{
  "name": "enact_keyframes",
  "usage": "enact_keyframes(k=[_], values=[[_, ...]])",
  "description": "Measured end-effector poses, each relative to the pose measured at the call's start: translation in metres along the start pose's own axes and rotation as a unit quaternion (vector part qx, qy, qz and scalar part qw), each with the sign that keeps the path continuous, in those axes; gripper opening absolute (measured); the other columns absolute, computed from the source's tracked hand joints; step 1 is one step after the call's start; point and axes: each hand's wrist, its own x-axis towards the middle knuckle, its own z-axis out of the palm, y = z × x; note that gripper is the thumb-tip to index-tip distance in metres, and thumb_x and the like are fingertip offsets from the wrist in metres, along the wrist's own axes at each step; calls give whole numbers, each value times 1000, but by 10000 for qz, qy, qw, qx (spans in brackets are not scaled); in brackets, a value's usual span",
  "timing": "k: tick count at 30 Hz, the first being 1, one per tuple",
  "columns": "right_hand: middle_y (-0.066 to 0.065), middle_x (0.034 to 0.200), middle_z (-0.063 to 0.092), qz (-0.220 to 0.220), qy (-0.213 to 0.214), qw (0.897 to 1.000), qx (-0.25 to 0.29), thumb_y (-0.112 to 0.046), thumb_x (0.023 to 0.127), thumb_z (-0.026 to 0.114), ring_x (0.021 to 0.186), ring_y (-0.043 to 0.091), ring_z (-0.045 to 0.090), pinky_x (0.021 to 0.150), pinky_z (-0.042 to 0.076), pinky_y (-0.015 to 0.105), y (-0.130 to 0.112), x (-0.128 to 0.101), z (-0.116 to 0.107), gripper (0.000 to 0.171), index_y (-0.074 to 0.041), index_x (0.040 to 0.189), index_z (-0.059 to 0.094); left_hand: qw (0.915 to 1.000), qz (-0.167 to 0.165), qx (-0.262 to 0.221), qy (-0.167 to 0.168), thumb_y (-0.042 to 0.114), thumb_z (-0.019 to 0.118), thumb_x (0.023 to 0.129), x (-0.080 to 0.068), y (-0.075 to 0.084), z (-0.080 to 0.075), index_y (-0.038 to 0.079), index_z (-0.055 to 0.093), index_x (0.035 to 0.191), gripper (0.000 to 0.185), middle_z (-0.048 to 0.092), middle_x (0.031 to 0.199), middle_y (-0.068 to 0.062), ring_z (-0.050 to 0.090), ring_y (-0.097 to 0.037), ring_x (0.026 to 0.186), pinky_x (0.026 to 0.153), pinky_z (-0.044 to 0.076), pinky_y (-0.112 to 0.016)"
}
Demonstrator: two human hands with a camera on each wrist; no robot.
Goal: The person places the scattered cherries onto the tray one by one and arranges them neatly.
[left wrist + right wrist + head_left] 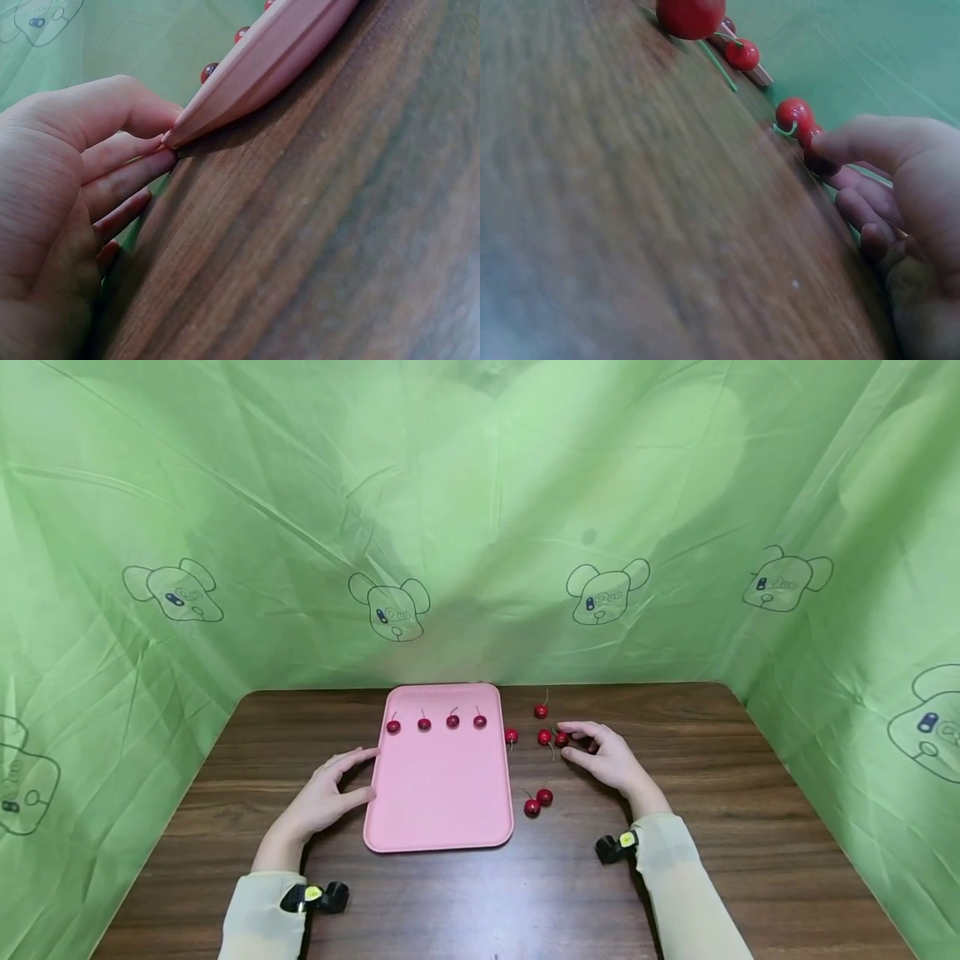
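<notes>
My left hand (327,796) rests its thumb and fingertips along the left edge of a pink tray (442,793), thumb and forefinger spread apart. In the left wrist view, the fingertips touch the tray's rim (247,86). Several dark red cherries with stems, one of them the leftmost cherry (393,727), form a row across the tray's far part. To the tray's right, my right hand (609,764) pinches a cherry (562,739) between thumb and fingers, low over the table. Another cherry (793,112) sits right against it, its green stem showing in the right wrist view.
More cherries lie on the brown wooden table (450,902): a far cherry (541,712), one beside the tray's right edge (512,736), and a nearer pair (538,802). A green curtain (487,527) with mouse-head drawings surrounds the table's back and sides.
</notes>
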Motion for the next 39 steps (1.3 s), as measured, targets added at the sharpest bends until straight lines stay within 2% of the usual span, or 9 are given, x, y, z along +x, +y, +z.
enact_keyframes(k=[11,28,39], values=[[7,122,77,103,83,9999,83,-12,95,86,116,30,67,89,50,37,5,2,2,42,-12,136,76,9999,-109,-39,-24,27,86,95,1,1,-2,15,62,156,66,44,167,-28,34,-51,156,121,27,-76],[4,122,77,191,42,9998,-51,-14,92,89,117,29,65,90,49,39,3,4,3,41,-14,131,78,10000,-57,-35,10,24,87,94,1,-2,-2,15,63,155,66,45,166,-28,35,-50,156,122,27,-74],[3,117,78,190,219,9995,-77,-14,93,89,112,27,67,88,51,36,4,1,5,32,-15,124,80,10000,-53,-51,-19,24,86,94,0,1,-1,13,62,155,66,45,166,-29,35,-52,156,122,27,-75]])
